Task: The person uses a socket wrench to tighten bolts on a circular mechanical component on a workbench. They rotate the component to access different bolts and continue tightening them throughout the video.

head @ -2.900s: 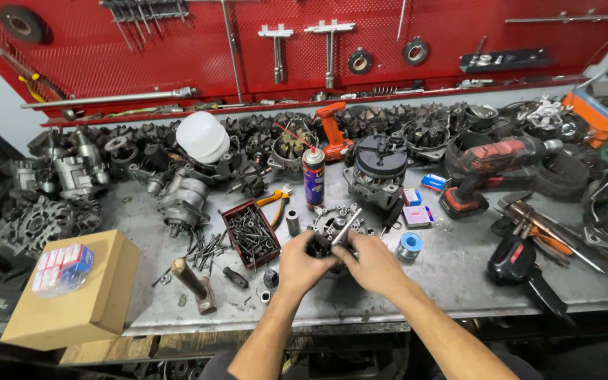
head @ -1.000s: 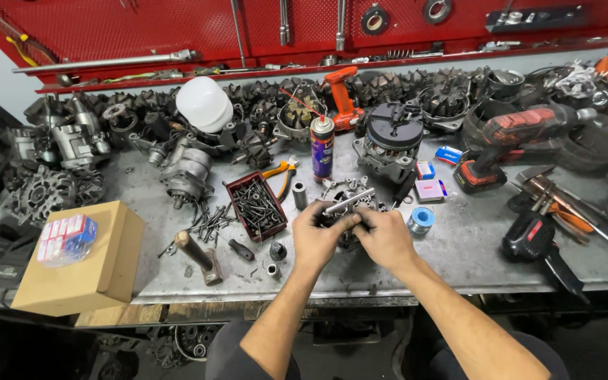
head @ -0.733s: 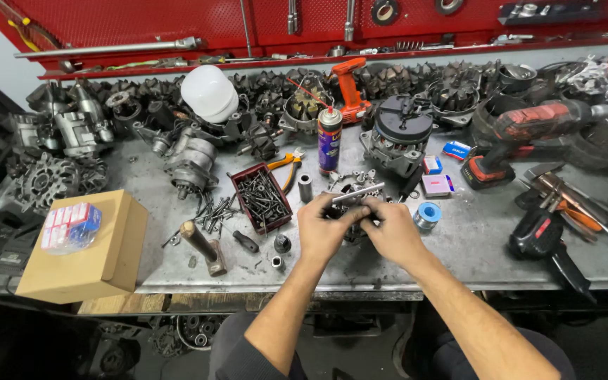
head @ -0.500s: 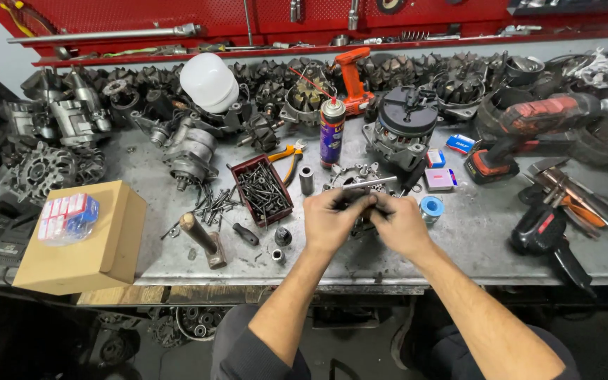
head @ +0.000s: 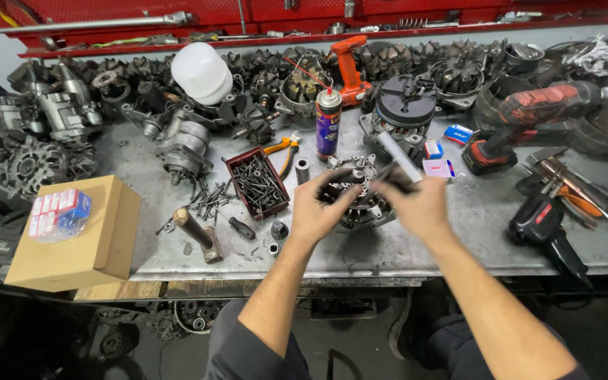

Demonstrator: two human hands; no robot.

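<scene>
A grey metal alternator housing [head: 362,188] lies on the steel workbench [head: 459,239] near its front edge. My left hand [head: 321,208] grips the housing's left side. My right hand [head: 420,204] is blurred by motion at its right side and holds a dark-handled tool whose silver shaft [head: 397,156] points up and away. The tool's tip is hidden.
A red tray of screws [head: 256,183], a spray can [head: 328,124], orange pliers [head: 283,150] and loose sockets lie left of the hands. A cardboard box [head: 79,236] sits at the far left. Power tools [head: 529,119] and alternator parts crowd the back and right.
The camera has tilted down, so the bench sits higher in view. Both hands stay on the alternator housing, and the right hand with the tool is now moving fast.
</scene>
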